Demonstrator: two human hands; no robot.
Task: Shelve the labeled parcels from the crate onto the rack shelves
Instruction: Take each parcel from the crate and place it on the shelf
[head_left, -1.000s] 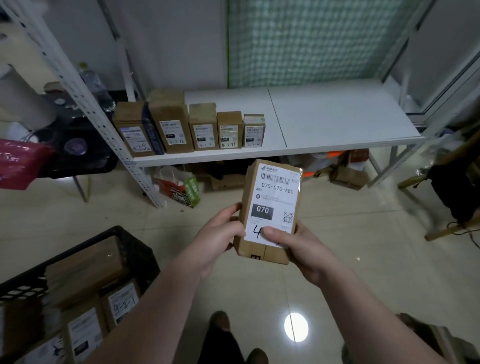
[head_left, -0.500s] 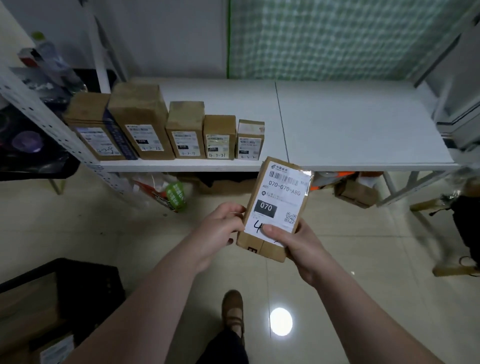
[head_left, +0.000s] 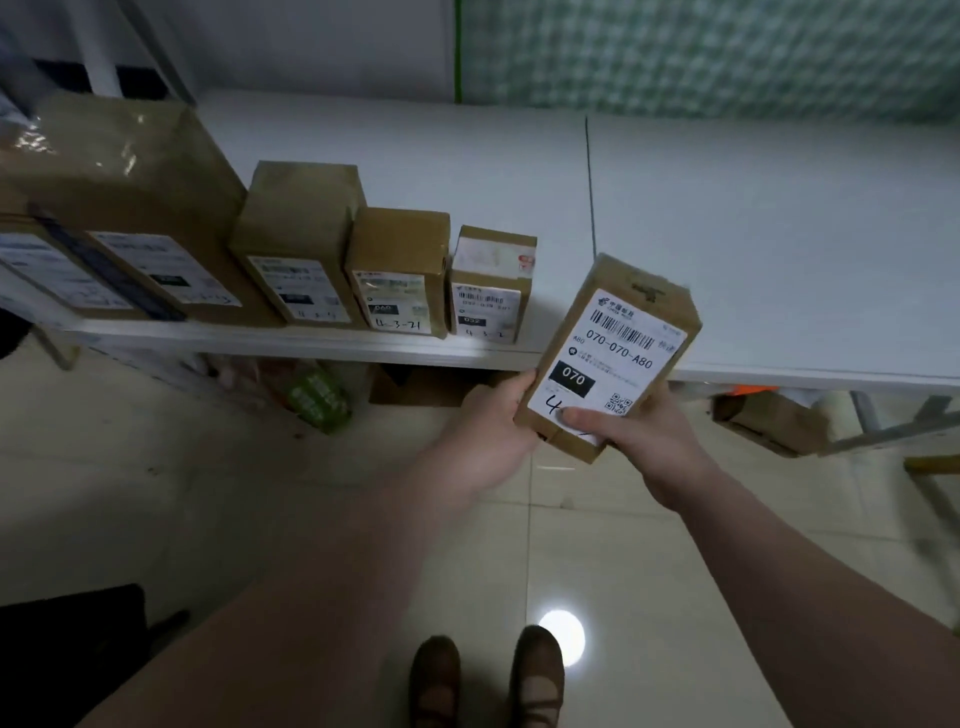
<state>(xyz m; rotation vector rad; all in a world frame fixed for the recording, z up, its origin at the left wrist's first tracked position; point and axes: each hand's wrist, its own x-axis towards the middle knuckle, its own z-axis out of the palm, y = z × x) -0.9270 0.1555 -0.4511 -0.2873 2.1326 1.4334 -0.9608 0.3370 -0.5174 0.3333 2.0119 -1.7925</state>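
The parcel (head_left: 610, 358) is held in both hands in front of the shelf (head_left: 753, 218), its lower end below the front edge and its top tilted away to the right, label facing up. The left hand (head_left: 488, 431) cups the lower left corner, fingers wrapped round the side and hidden behind the carton. The right hand (head_left: 639, 441) pinches the bottom edge, its thumb (head_left: 582, 417) pressed flat on the label just under the handwritten "4"; the other fingers are behind the box, out of sight.

To place it well, I judge the parcel should be raised clear of the shelf lip, brought upright, and set down just right of the smallest box (head_left: 488, 286), label outward like the others. The thumb covers the rest of the handwritten code, so checking that mark before letting go seems wise. Keeping both hands on until the base sits flat should stop it toppling into its neighbour.

The shelf carries a row of boxes (head_left: 291, 249) standing close together at its left end, labels to the front, shrinking in height from left to right; the remainder of the white surface is bare. A dark shape at the lower left corner may be the crate (head_left: 67, 644), but nothing of its contents shows.
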